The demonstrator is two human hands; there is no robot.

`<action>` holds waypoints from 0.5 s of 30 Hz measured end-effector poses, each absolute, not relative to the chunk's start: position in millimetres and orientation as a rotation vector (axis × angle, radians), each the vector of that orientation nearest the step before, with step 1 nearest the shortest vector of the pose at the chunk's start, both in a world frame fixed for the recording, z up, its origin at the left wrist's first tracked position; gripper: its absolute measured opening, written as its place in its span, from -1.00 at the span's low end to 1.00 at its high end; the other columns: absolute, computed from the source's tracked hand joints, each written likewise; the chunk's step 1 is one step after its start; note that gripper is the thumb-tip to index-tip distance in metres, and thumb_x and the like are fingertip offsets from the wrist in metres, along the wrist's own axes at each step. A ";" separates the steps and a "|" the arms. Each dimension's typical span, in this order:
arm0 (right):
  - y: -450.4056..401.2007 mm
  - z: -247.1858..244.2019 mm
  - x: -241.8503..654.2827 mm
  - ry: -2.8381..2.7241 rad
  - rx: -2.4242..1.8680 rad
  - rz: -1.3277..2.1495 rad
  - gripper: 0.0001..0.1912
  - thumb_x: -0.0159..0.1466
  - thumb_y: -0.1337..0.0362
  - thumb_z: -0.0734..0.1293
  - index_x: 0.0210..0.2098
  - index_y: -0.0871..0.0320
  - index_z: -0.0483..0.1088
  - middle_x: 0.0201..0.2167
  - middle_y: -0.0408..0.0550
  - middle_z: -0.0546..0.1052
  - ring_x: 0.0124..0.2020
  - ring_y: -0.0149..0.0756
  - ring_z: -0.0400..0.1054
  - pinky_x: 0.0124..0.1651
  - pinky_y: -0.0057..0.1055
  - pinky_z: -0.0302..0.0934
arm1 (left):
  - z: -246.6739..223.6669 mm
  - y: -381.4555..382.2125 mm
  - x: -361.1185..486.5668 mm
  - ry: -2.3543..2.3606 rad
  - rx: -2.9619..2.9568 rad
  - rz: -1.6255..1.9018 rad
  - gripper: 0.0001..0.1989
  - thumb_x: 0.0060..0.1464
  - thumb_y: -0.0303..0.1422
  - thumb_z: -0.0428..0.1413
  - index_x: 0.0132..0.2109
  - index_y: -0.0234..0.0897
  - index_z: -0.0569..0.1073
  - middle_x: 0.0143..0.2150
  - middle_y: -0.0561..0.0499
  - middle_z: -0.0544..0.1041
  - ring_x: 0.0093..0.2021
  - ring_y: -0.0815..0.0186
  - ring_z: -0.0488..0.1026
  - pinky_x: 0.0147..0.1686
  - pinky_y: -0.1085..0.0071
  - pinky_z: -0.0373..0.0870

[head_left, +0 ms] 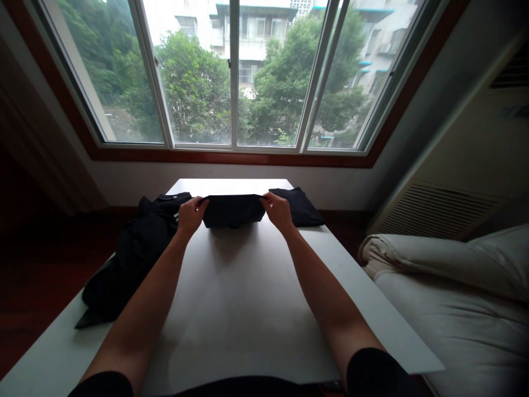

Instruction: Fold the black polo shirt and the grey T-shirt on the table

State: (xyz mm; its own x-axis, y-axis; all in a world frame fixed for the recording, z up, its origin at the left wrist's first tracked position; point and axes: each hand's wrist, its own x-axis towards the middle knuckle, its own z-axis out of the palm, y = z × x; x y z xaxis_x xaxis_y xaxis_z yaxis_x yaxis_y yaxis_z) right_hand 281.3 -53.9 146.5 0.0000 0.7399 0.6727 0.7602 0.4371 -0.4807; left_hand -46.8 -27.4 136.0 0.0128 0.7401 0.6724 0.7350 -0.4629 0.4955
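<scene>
A dark folded garment [234, 212] is stretched between my two hands above the far part of the white table [243, 309]. My left hand [192, 215] pinches its upper left corner, and my right hand [279, 209] pinches the upper right one. The cloth hangs down from a straight top edge and casts a shadow on the tabletop. Its exact kind cannot be made out. Just beyond my right hand lies a flat, folded dark garment [303, 208]. To the left of my left forearm, a loose heap of dark clothes [136, 248] runs along the table's edge.
A wide window [237, 82] with a brown frame rises behind the table. On the right stand a cream sofa [450, 286] and a tall pale unit with a vent grille [438, 209]. A curtain [41, 138] hangs at the left, over a dark reddish floor [37, 264].
</scene>
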 end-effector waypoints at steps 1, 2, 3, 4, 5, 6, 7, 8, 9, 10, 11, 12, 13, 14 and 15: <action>-55.6 148.8 280.8 -1.720 -1.277 -0.025 -0.68 0.45 0.03 0.26 -0.17 0.09 0.55 -0.34 -0.06 0.62 -0.29 -0.22 0.50 -0.16 -0.40 0.26 | 137.6 -28.6 -46.5 1.611 2.229 1.501 -0.59 0.33 -0.03 0.05 -0.24 -0.25 0.59 -0.45 0.01 0.52 -0.40 0.25 0.45 -0.34 0.39 0.21; -57.2 151.0 280.4 -1.710 -1.256 -0.023 -0.68 0.45 0.03 0.26 -0.17 0.09 0.55 -0.35 -0.07 0.61 -0.30 -0.23 0.50 -0.16 -0.40 0.27 | 138.9 -29.6 -46.2 1.597 2.227 1.511 -0.59 0.33 -0.03 0.05 -0.25 -0.25 0.58 -0.46 0.03 0.51 -0.41 0.27 0.43 -0.35 0.39 0.21; -58.8 153.0 279.9 -1.701 -1.238 -0.020 -0.68 0.44 0.03 0.27 -0.18 0.09 0.55 -0.35 -0.07 0.61 -0.30 -0.23 0.49 -0.16 -0.40 0.27 | 139.9 -30.4 -45.8 1.584 2.225 1.518 -0.60 0.33 -0.04 0.05 -0.26 -0.25 0.57 -0.46 0.04 0.49 -0.42 0.28 0.42 -0.35 0.39 0.20; -60.1 154.7 279.5 -1.693 -1.221 -0.014 -0.68 0.44 0.03 0.27 -0.18 0.09 0.55 -0.36 -0.07 0.60 -0.31 -0.23 0.48 -0.16 -0.39 0.27 | 140.7 -31.1 -45.5 1.571 2.224 1.524 -0.60 0.33 -0.05 0.05 -0.28 -0.25 0.56 -0.47 0.05 0.48 -0.43 0.29 0.40 -0.35 0.39 0.20; -61.2 156.2 279.1 -1.685 -1.202 -0.006 -0.68 0.43 0.03 0.27 -0.18 0.09 0.55 -0.36 -0.08 0.60 -0.31 -0.24 0.47 -0.17 -0.39 0.26 | 141.5 -31.7 -45.2 1.559 2.220 1.533 -0.61 0.33 -0.06 0.05 -0.29 -0.25 0.55 -0.47 0.06 0.47 -0.44 0.30 0.39 -0.36 0.40 0.20; -62.1 157.6 278.5 -1.676 -1.183 0.006 -0.68 0.43 0.03 0.27 -0.19 0.10 0.54 -0.36 -0.09 0.59 -0.32 -0.24 0.47 -0.17 -0.39 0.26 | 142.5 -32.4 -44.8 1.547 2.214 1.543 -0.61 0.33 -0.07 0.05 -0.30 -0.25 0.53 -0.48 0.06 0.46 -0.44 0.31 0.37 -0.36 0.40 0.19; -62.8 158.9 277.9 -1.664 -1.162 0.021 -0.68 0.43 0.03 0.26 -0.19 0.10 0.54 -0.37 -0.09 0.58 -0.32 -0.25 0.46 -0.17 -0.39 0.26 | 143.5 -33.3 -44.3 1.534 2.207 1.553 -0.61 0.34 -0.08 0.05 -0.32 -0.25 0.52 -0.48 0.07 0.45 -0.45 0.32 0.36 -0.37 0.40 0.19; -63.2 160.0 277.3 -1.649 -1.140 0.039 -0.67 0.42 0.02 0.26 -0.19 0.10 0.53 -0.37 -0.10 0.57 -0.33 -0.25 0.44 -0.18 -0.39 0.26 | 144.8 -34.4 -43.7 1.521 2.200 1.565 -0.62 0.34 -0.08 0.04 -0.33 -0.25 0.50 -0.48 0.07 0.44 -0.45 0.33 0.35 -0.38 0.41 0.19; -63.6 161.2 276.6 -1.630 -1.118 0.058 -0.67 0.42 0.01 0.26 -0.19 0.11 0.53 -0.37 -0.11 0.57 -0.33 -0.26 0.43 -0.18 -0.40 0.26 | 146.1 -35.8 -43.1 1.508 2.194 1.578 -0.62 0.34 -0.09 0.04 -0.33 -0.25 0.49 -0.48 0.08 0.43 -0.44 0.33 0.34 -0.38 0.41 0.18; -63.9 162.3 275.8 -1.611 -1.099 0.077 -0.66 0.42 0.00 0.26 -0.19 0.11 0.52 -0.37 -0.12 0.55 -0.34 -0.27 0.41 -0.19 -0.40 0.25 | 147.6 -37.4 -42.3 1.493 2.188 1.593 -0.62 0.35 -0.10 0.03 -0.34 -0.24 0.47 -0.48 0.08 0.42 -0.44 0.33 0.33 -0.38 0.41 0.18; -64.2 163.5 275.1 -1.590 -1.082 0.094 -0.65 0.42 -0.01 0.26 -0.18 0.11 0.51 -0.38 -0.13 0.54 -0.36 -0.29 0.39 -0.21 -0.40 0.24 | 149.1 -39.2 -41.5 1.473 2.183 1.611 -0.63 0.35 -0.10 0.02 -0.34 -0.24 0.46 -0.48 0.09 0.41 -0.44 0.33 0.32 -0.39 0.42 0.18; -64.7 164.8 274.4 -1.569 -1.068 0.111 -0.65 0.41 -0.01 0.26 -0.18 0.12 0.51 -0.39 -0.14 0.52 -0.37 -0.30 0.36 -0.23 -0.41 0.23 | 150.6 -41.0 -40.5 1.449 2.176 1.633 -0.64 0.35 -0.11 0.02 -0.34 -0.23 0.44 -0.48 0.09 0.39 -0.44 0.34 0.30 -0.39 0.42 0.18; -65.5 166.3 273.7 -1.552 -1.057 0.127 -0.65 0.41 -0.02 0.25 -0.19 0.12 0.50 -0.41 -0.16 0.50 -0.39 -0.31 0.34 -0.25 -0.41 0.22 | 152.2 -42.9 -39.5 1.420 2.169 1.661 -0.64 0.35 -0.11 0.02 -0.35 -0.23 0.43 -0.49 0.10 0.36 -0.44 0.34 0.29 -0.39 0.42 0.18; -66.6 168.0 273.1 -1.537 -1.048 0.143 -0.65 0.41 -0.03 0.26 -0.19 0.11 0.49 -0.42 -0.18 0.47 -0.39 -0.32 0.31 -0.27 -0.41 0.21 | 153.8 -44.6 -38.4 1.386 2.160 1.692 -0.64 0.35 -0.12 0.02 -0.35 -0.22 0.41 -0.49 0.11 0.34 -0.44 0.34 0.28 -0.40 0.42 0.17; -67.9 170.0 272.6 -1.523 -1.039 0.160 -0.65 0.40 -0.03 0.26 -0.20 0.11 0.48 -0.44 -0.19 0.45 -0.40 -0.32 0.30 -0.28 -0.41 0.20 | 155.4 -45.9 -37.3 1.353 2.147 1.724 -0.64 0.36 -0.12 0.02 -0.36 -0.22 0.40 -0.50 0.11 0.32 -0.44 0.34 0.26 -0.40 0.42 0.17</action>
